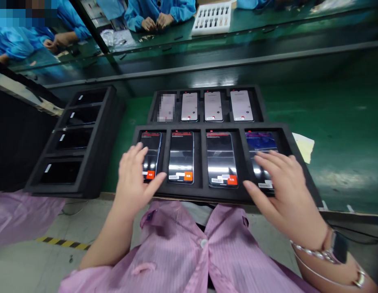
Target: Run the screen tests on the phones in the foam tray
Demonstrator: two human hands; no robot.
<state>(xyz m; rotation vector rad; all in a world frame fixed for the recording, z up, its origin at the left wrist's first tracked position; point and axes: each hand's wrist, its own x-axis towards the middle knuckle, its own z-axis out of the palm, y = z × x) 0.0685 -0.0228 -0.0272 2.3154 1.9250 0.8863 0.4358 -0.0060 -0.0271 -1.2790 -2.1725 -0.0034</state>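
Observation:
In front of me lies a black foam tray (203, 162) with smartphones set in its slots. My left hand (135, 175), fingers stretched, is over the leftmost smartphone (152, 156) and partly covers it. Two middle ones, a smartphone (181, 156) and another smartphone (221, 158), show dark screens with orange-red boxes at the bottom. Over the rightmost smartphone (260, 141), whose screen has a bluish glow, my right hand (277, 187) is spread with nothing in it. Whether either hand's fingertips touch the glass, I cannot tell.
Behind is a second foam tray (259, 101) with light-screened phones, one blurred out. Stacked foam trays (108, 134) with dark phones stand at left. A yellow paper (303, 146) lies right. Across a raised ledge (207, 67), co-workers in blue handle small parts near a white tray (212, 30).

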